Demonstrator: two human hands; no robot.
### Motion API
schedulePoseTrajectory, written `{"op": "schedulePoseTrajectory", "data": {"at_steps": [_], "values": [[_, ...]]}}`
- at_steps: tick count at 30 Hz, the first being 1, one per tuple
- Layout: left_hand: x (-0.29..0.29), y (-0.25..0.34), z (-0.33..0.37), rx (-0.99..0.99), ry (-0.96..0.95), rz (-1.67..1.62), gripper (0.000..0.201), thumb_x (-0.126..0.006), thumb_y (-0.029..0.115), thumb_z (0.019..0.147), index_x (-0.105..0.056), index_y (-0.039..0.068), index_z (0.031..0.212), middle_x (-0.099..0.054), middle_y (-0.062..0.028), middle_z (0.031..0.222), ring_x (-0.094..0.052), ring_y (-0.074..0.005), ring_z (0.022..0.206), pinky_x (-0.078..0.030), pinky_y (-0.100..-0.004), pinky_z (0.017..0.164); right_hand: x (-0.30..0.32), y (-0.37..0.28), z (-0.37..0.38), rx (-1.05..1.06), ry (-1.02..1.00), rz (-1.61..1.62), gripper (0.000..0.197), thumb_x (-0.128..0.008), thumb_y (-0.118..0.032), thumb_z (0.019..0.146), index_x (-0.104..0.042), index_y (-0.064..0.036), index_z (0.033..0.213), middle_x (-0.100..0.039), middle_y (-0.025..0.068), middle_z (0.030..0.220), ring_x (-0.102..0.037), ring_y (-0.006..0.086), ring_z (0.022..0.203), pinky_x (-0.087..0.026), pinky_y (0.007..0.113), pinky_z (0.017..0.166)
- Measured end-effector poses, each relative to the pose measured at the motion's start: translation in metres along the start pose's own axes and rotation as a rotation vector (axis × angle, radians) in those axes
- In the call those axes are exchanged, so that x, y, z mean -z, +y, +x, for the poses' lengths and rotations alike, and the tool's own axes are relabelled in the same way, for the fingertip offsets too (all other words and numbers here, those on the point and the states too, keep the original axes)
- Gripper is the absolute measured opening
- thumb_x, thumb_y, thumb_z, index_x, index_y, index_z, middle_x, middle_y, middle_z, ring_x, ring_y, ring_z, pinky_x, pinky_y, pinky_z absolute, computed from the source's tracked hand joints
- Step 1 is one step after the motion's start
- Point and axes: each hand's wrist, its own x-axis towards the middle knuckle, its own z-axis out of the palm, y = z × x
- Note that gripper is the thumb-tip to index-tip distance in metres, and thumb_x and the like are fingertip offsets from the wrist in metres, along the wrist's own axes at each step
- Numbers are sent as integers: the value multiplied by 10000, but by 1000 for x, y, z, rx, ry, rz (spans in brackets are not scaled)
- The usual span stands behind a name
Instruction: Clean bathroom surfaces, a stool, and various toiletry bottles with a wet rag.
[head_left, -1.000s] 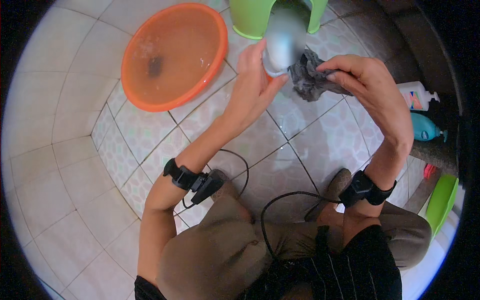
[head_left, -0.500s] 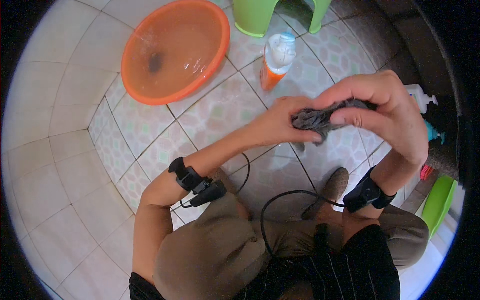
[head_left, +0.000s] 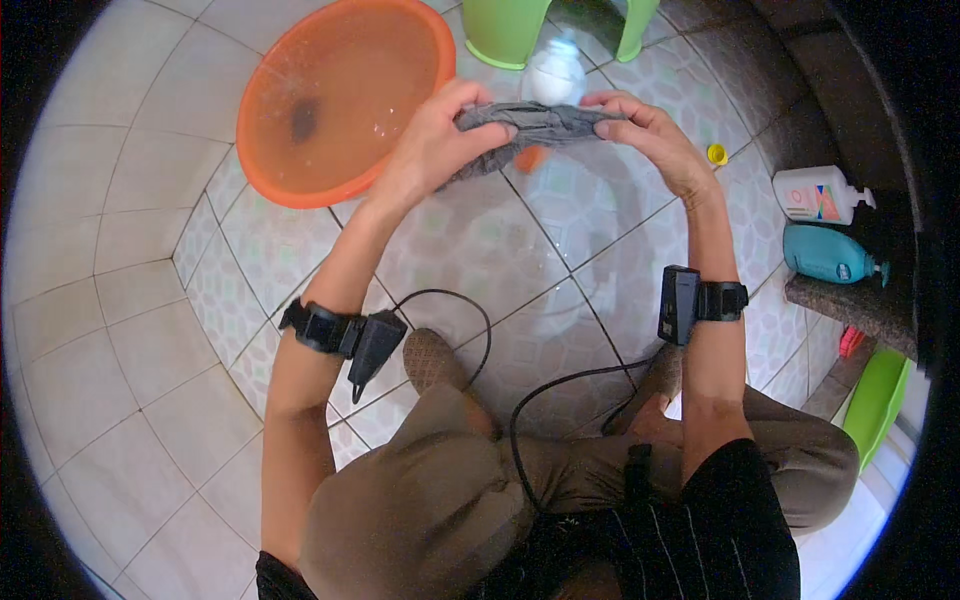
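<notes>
A wet-looking grey cloth [head_left: 545,124] is stretched sideways between my two hands above the tiled floor; its exact kind does not show. My left hand [head_left: 447,135] grips its left end between thumb and fingers. At the other end my right hand [head_left: 645,130] pinches it, the thumb in front. Some of the cloth hangs down below my left hand. Just behind the cloth stands a white and orange bottle [head_left: 556,78], its lower part mostly covered. To the left lies an orange basin [head_left: 250,150] of cloudy water, with a dark spot in it.
A green plastic stool [head_left: 490,35] stands at the far side. A yellow cap [head_left: 717,154] lies on the floor at right. On a dark ledge are a white pump bottle [head_left: 815,194] and a teal pump bottle [head_left: 828,254]. A black cable [head_left: 520,420] loops near my knees.
Both hands have moved farther away and drawn apart, my left one going left. The bunched grey cloth is now spread out between them.
</notes>
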Motion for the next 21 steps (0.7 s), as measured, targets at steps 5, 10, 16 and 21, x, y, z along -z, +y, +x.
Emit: {"op": "schedulePoseTrajectory", "data": {"at_steps": [5,10,16,21], "values": [[-5,-8,25,-295,-75,-174,138,-599,135,702,-513,62,782,-425,-97,1306,-415,-169,1168,-355,-303,923,-20,23,15,96,62,499,106,-534,-180,782,-562,-86,821,-319,98,1414,-355,201,1248,-280,345,1003],[-12,-15,28,-318,-148,-326,141,-602,142,707,-492,61,742,-387,-99,1359,-409,-178,1187,-349,-307,938,-19,22,12,10,102,555,147,-573,-210,801,-589,-78,863,-331,95,1403,-406,171,1187,-329,309,959],[-4,-16,11,-311,-53,-50,115,-584,74,758,-472,56,739,-487,-80,1243,-478,-135,1018,-397,-279,849,2,-3,1,-10,11,142,183,-665,-255,787,-611,-91,849,-443,53,1318,-504,134,977,-389,255,843],[-4,-20,10,-98,56,-220,108,-540,-9,775,-446,39,753,-589,-93,1023,-514,-114,914,-415,-236,790,2,-4,2,2,-24,95,142,-631,-227,802,-580,-97,826,-453,47,1306,-483,112,965,-371,257,839]]}}
